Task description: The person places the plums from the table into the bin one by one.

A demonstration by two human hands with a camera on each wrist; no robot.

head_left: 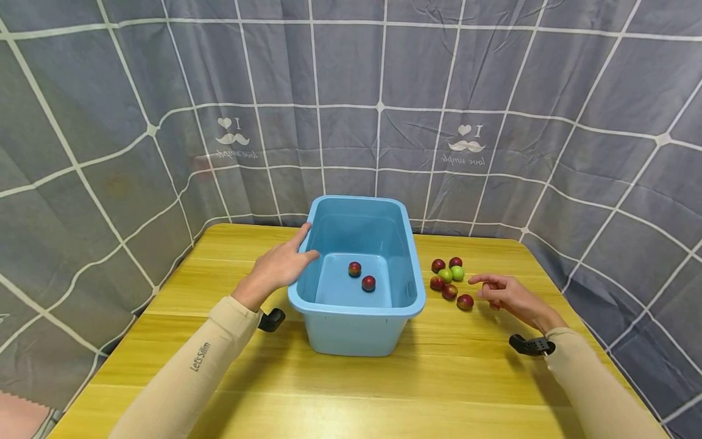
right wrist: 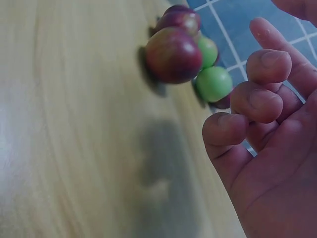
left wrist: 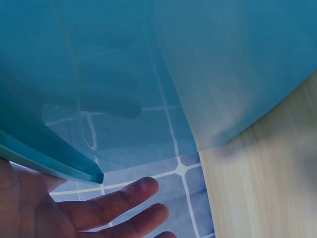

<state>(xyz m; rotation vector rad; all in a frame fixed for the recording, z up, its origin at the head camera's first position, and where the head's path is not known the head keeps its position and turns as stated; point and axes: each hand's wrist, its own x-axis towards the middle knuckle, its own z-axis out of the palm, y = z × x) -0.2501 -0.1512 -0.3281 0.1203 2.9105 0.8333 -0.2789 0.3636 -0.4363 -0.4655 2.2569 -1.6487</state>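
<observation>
My left hand (head_left: 280,268) holds the left rim of a blue plastic tub (head_left: 356,332), thumb over the inside and the other fingers along the outer wall. Two dark red, plum-like fruits (head_left: 368,283) lie on the tub's floor. To the right of the tub, several more red fruits (head_left: 465,302) are grouped on the table with two green ones (head_left: 457,272). My right hand (head_left: 507,297) hovers just right of this group, index finger reaching out and the others loosely bent. Nothing is in its grasp; in the right wrist view a gap shows between the fingers and the green fruit (right wrist: 214,84).
The yellow wood-grain table (head_left: 460,378) carries the tub near its middle. A grey curtain with white grid lines (head_left: 351,73) hangs behind the table and along both sides. Dark wrist-worn devices (head_left: 532,345) sit at both cuffs.
</observation>
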